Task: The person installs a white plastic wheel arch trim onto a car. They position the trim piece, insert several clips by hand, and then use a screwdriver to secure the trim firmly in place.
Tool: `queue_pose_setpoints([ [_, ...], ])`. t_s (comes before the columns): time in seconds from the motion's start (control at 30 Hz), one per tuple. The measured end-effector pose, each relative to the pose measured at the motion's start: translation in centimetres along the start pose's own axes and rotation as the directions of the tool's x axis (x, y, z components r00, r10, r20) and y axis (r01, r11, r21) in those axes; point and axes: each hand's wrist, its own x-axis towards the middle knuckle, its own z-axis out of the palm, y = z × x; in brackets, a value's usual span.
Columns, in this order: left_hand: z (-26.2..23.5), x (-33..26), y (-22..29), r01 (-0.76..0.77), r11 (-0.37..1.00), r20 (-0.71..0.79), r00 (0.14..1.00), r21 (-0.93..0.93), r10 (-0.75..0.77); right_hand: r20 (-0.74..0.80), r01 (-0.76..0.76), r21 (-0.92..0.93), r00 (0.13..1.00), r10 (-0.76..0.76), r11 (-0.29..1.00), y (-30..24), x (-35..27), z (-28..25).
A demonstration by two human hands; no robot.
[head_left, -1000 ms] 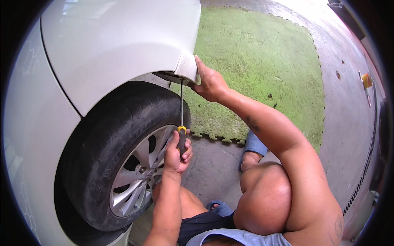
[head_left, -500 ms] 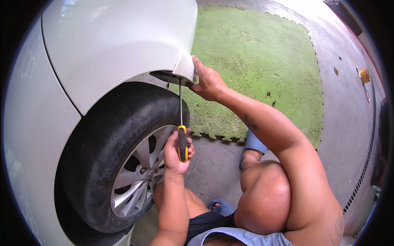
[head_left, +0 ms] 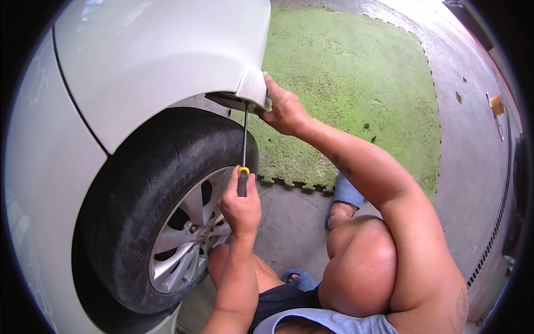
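Observation:
My left hand [head_left: 240, 209] is closed round the black and yellow handle of a screwdriver [head_left: 245, 139], which points away from me with its long shaft. Its tip reaches the underside of the white bumper corner [head_left: 251, 86], at the edge of the wheel arch; what the tip meets there is too small to make out. At that same corner my right hand [head_left: 283, 110] grips the bumper, thumb on its outer face and fingers curled under the lower edge. Just left of the screwdriver stands the car's wheel [head_left: 192, 234], a black tire on a silver alloy rim.
White body panels [head_left: 167, 44] of the car fill the left side. Green foam matting [head_left: 345, 72] covers the floor ahead, with small dark pieces [head_left: 366, 126] on it. My bent knee [head_left: 361, 267] is between my arms. A yellow-orange object [head_left: 497, 104] lies far right, near a floor grate [head_left: 489, 245].
My left hand has turned and its fingers have wrapped round the screwdriver handle, which lay in a looser, more open grip before. My right hand keeps its hold on the bumper corner.

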Motion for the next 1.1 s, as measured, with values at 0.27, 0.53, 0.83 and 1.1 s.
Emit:
queue_pose_setpoints([
  [0.27,-0.3,0.4,-2.3,0.518,0.574,0.379,0.855,-0.634,-0.354,0.037,-0.033,-0.023,0.999,0.034,0.999,-0.6,0.5,-0.4],
  [0.53,-1.0,-0.6,-3.5,0.586,-0.678,0.823,0.566,-0.444,-0.048,0.083,-0.088,-0.009,0.993,0.088,0.996,-1.0,0.4,-0.8],
  [0.83,-0.7,-0.3,-5.1,0.478,0.309,0.423,0.876,-0.822,-0.231,-0.024,-0.024,0.047,0.999,0.025,0.999,-0.3,0.1,0.5],
  [1.1,2.2,-1.5,-0.7,0.025,0.965,-0.149,0.987,-0.259,-0.066,0.028,-0.058,0.037,0.998,0.057,0.998,-1.0,0.5,-0.1],
])
